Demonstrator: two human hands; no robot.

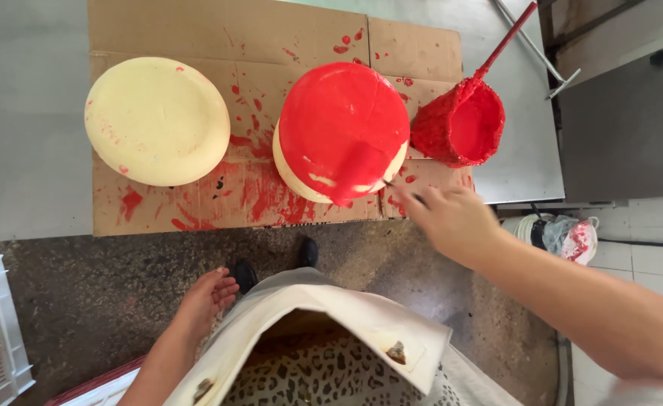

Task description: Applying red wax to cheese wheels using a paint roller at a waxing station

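Cheese wheel (343, 131), half coated in red wax, sits on cardboard (196, 30) just ahead of the right hand (452, 218).

Right hand is clamped on a brush (361, 173) angled down the wheel's side, likely to spread the coating evenly. Left hand (207, 297) hangs loosely open near the apron. Beyond the right hand stands a wax-caked pot (459, 124); an uncoated pale wheel (157, 120) rests further left on the counter (23, 113).

Right hand (452, 218), seemingly brush, red-coated wheel (343, 128)
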